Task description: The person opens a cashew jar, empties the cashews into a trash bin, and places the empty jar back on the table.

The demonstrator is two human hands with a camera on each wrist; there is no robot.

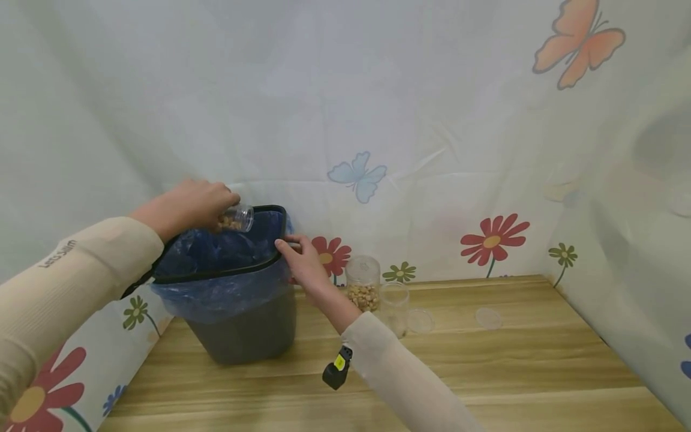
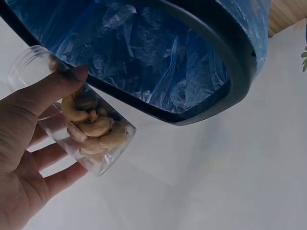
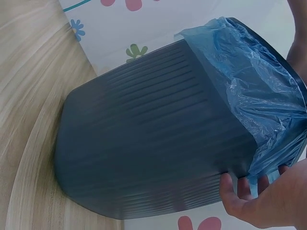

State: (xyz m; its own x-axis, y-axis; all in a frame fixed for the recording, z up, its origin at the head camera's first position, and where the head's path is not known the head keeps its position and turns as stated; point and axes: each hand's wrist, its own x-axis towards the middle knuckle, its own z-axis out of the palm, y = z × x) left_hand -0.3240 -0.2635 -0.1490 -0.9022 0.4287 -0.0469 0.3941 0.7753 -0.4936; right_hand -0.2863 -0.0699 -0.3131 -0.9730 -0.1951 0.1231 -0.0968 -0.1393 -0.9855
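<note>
The left hand point(image 1: 189, 204) grips a clear plastic jar point(image 1: 245, 218) between thumb and fingers, tilted at the lined trash bin's point(image 1: 243, 339) edge, cashews point(image 2: 98, 127) bunched toward an end jutting past the grip. The right hand point(image 1: 310, 267) holds the bin's rim.

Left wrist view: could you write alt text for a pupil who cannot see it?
A left hand holds a clear jar containing nuts that look like cashews. Behind the jar in the picture is a dark-rimmed bin lined with blue plastic.
</note>
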